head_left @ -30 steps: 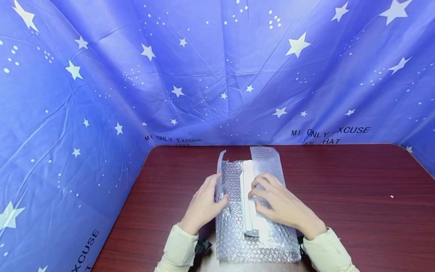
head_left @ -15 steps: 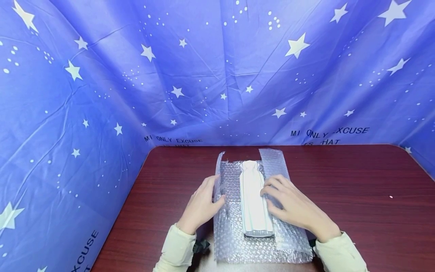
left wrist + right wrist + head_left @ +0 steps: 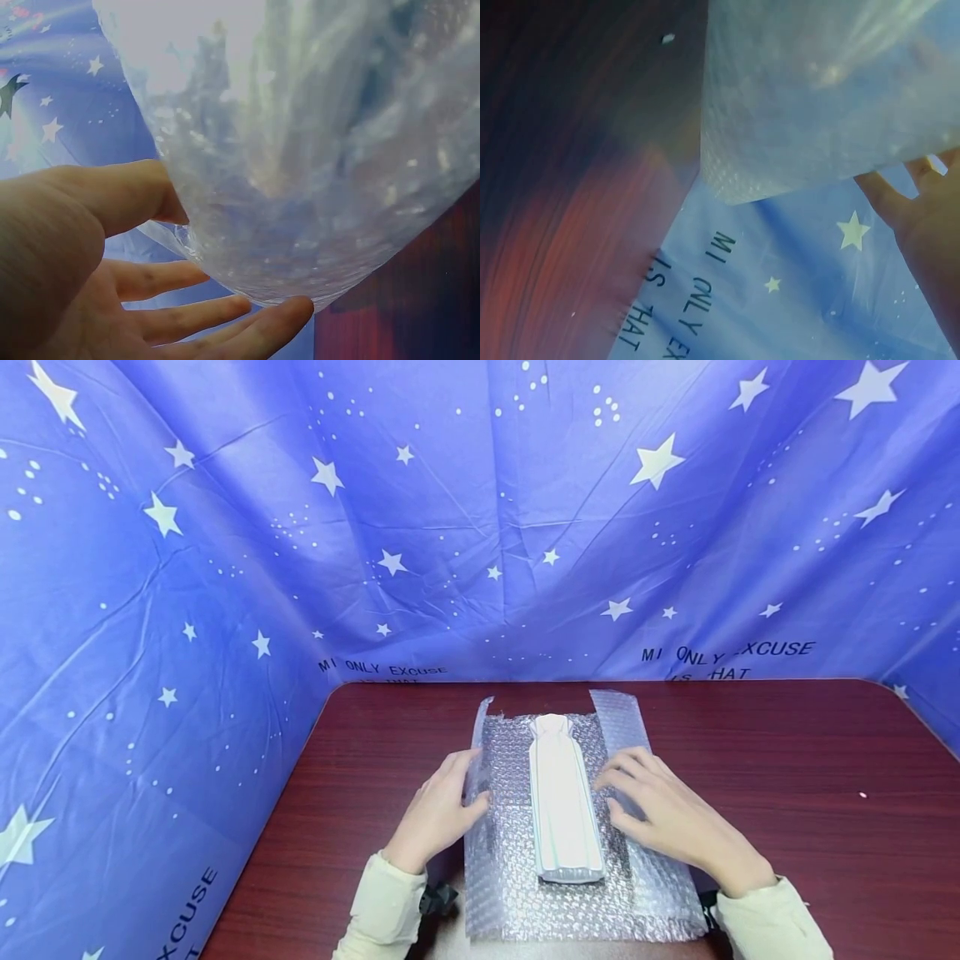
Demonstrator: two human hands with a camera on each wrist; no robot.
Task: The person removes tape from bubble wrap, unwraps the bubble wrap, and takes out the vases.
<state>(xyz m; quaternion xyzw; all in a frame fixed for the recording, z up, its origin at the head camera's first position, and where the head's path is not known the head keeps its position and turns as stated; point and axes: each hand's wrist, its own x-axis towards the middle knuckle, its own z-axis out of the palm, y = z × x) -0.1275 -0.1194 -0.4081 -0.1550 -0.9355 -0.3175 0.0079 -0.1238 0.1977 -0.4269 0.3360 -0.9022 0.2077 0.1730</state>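
A white vase-shaped object [image 3: 567,814] lies in spread bubble wrap [image 3: 517,902], neck [image 3: 552,725] at twelve o'clock, the left hand [image 3: 435,810] loosely extended at the wrap's nine-o'clock flap [image 3: 478,847], the right hand [image 3: 660,806] at three, its grip unclear.

Vase-like obj [image 3: 566,802] on bubble wrap [image 3: 517,902], on surface [image 3: 787,810]. L hand [image 3: 435,810] at 9 o'c., R hand [image 3: 660,810] 3, curtain [image 3: 480,510] 12.
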